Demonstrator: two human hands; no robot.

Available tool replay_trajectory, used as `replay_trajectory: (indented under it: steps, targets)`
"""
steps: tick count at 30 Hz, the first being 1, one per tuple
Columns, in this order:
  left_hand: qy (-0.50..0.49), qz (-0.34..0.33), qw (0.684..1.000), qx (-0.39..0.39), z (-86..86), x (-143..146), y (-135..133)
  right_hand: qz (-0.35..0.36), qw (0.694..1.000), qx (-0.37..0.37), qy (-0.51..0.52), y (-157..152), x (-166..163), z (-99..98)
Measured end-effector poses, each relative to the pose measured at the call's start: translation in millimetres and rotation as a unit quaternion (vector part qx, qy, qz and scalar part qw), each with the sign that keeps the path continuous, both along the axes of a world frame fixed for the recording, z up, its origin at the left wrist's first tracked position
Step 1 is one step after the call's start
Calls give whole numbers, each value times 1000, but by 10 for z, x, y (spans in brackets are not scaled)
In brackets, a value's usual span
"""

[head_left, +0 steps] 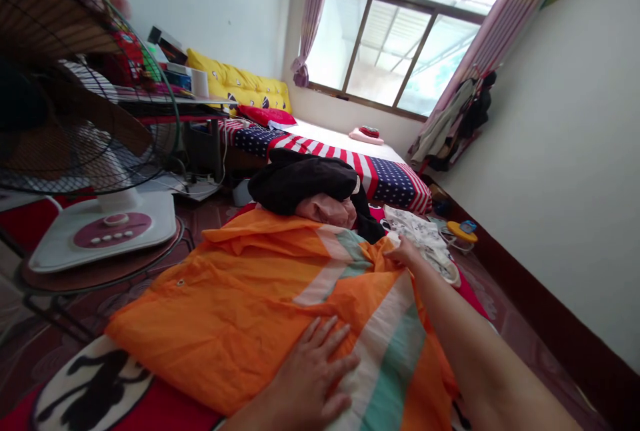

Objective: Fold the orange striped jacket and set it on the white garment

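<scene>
An orange garment (240, 291) with white and teal stripes lies spread flat in front of me on a red patterned mat (150, 411). My left hand (313, 377) presses flat on its near part, fingers spread. At the garment's far right edge, my right hand (403, 254) is stretched out and pinches the fabric. Just beyond it sits a pile of clothes: a black garment (300, 181) on top of a pink one (325, 209).
A standing fan (75, 117) with a white base is close on the left. Beyond the pile are a bed with a striped, starred cover (370, 171) and a cluttered desk (170, 91). White patterned cloth (425, 234) lies right of the pile. A wall runs along the right.
</scene>
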State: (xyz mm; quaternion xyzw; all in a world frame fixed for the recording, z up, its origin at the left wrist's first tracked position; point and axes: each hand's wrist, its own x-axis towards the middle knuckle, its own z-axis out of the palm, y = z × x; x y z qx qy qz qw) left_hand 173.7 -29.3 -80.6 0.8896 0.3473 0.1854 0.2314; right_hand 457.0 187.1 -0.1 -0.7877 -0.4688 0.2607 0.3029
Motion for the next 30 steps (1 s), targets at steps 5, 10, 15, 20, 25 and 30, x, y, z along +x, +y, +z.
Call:
replay_trajectory:
  steps: [5,10,15,20,25,30]
  targets:
    - [18,-12,1000,17,22,30,-14,-12,999,40,19,170,92,508]
    - [14,-5,1000,24,20,42,-13,-43,964,261,41,269,97,1174]
    - [11,5,999,38,-20,43,-16,-14,918,391,59,38,-37,1390]
    - [11,3,998,57,-8,46,-17,51,924,377,-31,-460,-169,1274]
    - [6,-3,998,66,9,50,-7,78,929,361,-36,-1298,-375,1072]
    - [-22,-1,998,62,-8,36,-18,32,940,323,110,-2252,-555,497]
